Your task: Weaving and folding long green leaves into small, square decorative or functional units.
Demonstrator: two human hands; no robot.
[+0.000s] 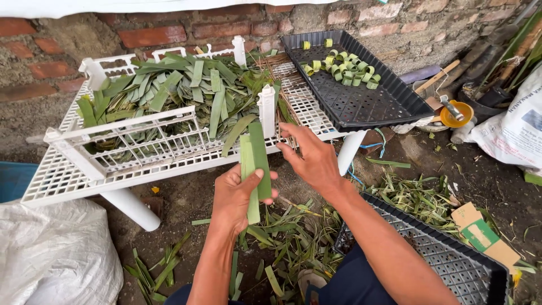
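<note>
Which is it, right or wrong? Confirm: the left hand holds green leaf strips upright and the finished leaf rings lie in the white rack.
Wrong in one respect: the head view shows the leaf rings in the black tray, not the white rack. The left hand does hold the green leaf strips upright.

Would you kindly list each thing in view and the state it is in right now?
left hand: closed around green leaf strips, held upright.
right hand: open, fingers spread, holding nothing.
white plastic rack: piled with cut green leaves.
black perforated tray: on the rack's right end, holding small rolled leaf rings.
second black tray: on the ground, leaf scraps on its far edge.
ground: littered with leaf offcuts.
</note>
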